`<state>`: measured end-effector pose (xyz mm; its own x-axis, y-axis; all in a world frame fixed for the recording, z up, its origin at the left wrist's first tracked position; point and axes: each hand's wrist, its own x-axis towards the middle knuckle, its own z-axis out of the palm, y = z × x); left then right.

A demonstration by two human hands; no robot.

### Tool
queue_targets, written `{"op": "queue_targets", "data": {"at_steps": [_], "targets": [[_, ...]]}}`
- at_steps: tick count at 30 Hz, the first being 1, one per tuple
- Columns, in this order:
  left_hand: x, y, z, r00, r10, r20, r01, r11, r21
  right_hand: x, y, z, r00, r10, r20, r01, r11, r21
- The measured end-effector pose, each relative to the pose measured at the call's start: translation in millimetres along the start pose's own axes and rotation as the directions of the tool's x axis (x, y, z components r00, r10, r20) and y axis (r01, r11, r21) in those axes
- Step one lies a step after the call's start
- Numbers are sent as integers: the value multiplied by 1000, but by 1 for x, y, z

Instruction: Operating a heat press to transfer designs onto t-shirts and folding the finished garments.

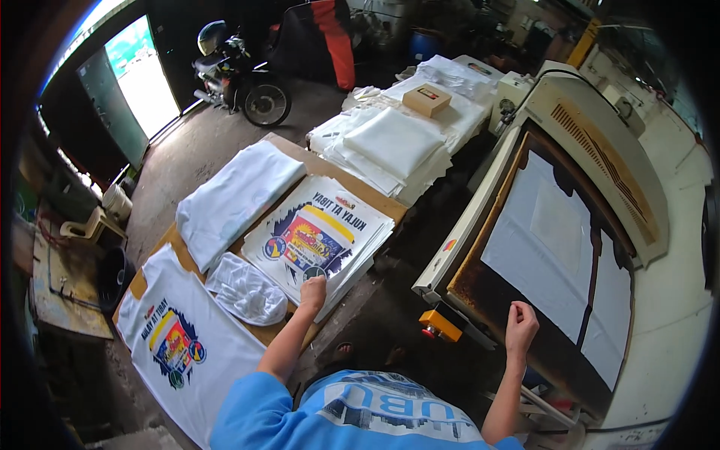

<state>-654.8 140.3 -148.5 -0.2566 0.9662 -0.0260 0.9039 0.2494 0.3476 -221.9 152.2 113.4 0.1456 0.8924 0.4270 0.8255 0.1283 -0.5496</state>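
My left hand (313, 292) is closed over the near edge of a stack of printed transfer sheets (352, 214) with mirrored lettering and a colourful design. Whether it pinches the top sheet is hidden. My right hand (523, 328), its fingers curled and nothing visible in them, hovers over the near edge of the heat press bed (465, 289). White fabric (536, 240) lies flat on that bed, with a paler rectangle near its middle. Left of the stack, a white T-shirt (225, 352) bearing the same kind of design, unmirrored, lies spread on the brown board (174, 244).
Folded white cloth (240, 191) and a crumpled white bundle (247, 289) share the board. Beyond, a table holds white sheet stacks (394, 142) and a cardboard box (427, 99). An orange box with a red button (439, 326) projects from the press. A motorcycle (244, 82) stands behind.
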Motion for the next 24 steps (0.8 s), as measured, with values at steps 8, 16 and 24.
{"op": "queue_targets", "data": {"at_steps": [8, 16, 24], "targets": [[28, 28, -116, 873, -225, -432, 9, 895, -447, -24, -8, -4, 995, 100, 28, -101, 994, 46], [2, 175, -232, 849, -61, -525, -448, 443, -777, -66, -60, 40, 774, 197, 601, -515, 749, 418], [-119, 354, -249, 599, 526, -603, -608, -192, -771, -126, -26, -36, 591, 16, 807, -799, -124, 588]]}}
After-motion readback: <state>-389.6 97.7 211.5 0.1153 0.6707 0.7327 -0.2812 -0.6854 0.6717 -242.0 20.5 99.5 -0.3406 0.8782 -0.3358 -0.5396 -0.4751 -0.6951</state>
